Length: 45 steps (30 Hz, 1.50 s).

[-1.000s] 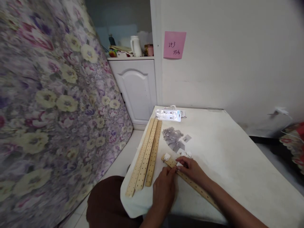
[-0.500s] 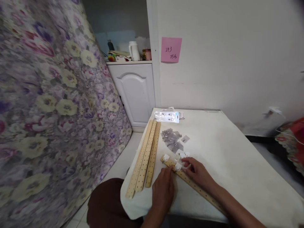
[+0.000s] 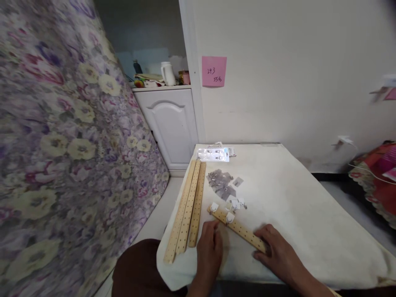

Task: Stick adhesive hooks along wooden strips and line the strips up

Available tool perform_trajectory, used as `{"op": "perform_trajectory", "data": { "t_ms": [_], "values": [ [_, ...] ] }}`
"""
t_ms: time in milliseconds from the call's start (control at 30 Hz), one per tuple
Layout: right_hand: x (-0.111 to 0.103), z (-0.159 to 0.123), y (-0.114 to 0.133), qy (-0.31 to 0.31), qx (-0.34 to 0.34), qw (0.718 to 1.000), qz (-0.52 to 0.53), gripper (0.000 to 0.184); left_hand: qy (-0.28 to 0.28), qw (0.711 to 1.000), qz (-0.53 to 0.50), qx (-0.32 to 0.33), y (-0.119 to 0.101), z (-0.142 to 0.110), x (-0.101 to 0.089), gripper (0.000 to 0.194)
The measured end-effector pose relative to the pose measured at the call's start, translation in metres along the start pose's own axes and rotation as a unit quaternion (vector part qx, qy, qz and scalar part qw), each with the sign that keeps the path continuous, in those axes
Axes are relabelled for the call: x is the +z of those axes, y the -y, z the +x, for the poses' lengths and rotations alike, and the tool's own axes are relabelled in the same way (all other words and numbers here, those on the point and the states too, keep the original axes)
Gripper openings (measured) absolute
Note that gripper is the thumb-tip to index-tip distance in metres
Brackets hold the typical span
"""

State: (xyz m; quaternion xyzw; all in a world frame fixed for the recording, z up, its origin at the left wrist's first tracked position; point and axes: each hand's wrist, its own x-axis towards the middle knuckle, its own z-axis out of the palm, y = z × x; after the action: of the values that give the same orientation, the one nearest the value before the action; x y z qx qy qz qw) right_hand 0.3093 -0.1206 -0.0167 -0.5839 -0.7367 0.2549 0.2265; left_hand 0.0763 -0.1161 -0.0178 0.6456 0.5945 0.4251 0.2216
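A narrow wooden strip with a row of holes (image 3: 243, 232) lies slantwise across the near part of the table. My right hand (image 3: 278, 255) is closed around it, thumb on the near side and fingers on the far side. My left hand (image 3: 209, 247) is curled at the near edge close to its far-left end; what its fingertips hold, if anything, is hidden. Two small white tags on rings, one tag (image 3: 214, 207) by the end and another tag (image 3: 229, 218) further along, are on the strip. Several loose white tags (image 3: 235, 202) lie just beyond it.
Three perforated wooden strips (image 3: 188, 210) lie lengthwise along the table's left side. A pile of small clear plastic bags (image 3: 221, 183) sits mid-table, with one bag (image 3: 238, 182) apart. A clear blister pack (image 3: 213, 154) rests at the back edge. A floral curtain (image 3: 77, 144) hangs left.
My right hand has left the loose tags and moved right and nearer, onto the wooden strip. My left hand stays by the strip's near edge. The view has shifted slightly.
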Motion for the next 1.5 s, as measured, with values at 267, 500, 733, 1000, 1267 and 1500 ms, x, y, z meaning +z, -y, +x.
{"op": "perform_trajectory", "data": {
  "t_ms": [267,500,733,1000,1267,1500],
  "values": [
    [0.004,0.001,0.011,-0.008,0.019,1.0,0.006,0.019,-0.003,1.0,-0.006,0.007,-0.002,0.0,0.0,0.024],
    [0.011,0.01,0.025,-0.033,0.034,0.999,-0.004,0.016,0.014,1.0,0.001,0.004,0.001,0.0,-0.001,0.024],
    [0.025,0.018,0.035,-0.065,0.048,0.996,-0.026,0.02,0.017,1.0,-0.003,0.004,0.001,0.001,-0.002,0.025],
    [0.035,0.014,0.038,-0.068,0.052,0.996,-0.034,0.021,0.038,0.999,-0.004,0.0,0.005,0.002,-0.001,0.024],
    [0.027,0.019,0.03,-0.041,0.068,0.996,0.041,0.026,0.034,0.999,-0.013,-0.007,0.0,0.003,-0.004,0.026],
    [-0.003,0.081,0.026,-0.08,0.007,0.997,0.014,0.016,0.019,1.0,-0.023,-0.009,-0.003,0.004,-0.002,0.025]
  ]
}}
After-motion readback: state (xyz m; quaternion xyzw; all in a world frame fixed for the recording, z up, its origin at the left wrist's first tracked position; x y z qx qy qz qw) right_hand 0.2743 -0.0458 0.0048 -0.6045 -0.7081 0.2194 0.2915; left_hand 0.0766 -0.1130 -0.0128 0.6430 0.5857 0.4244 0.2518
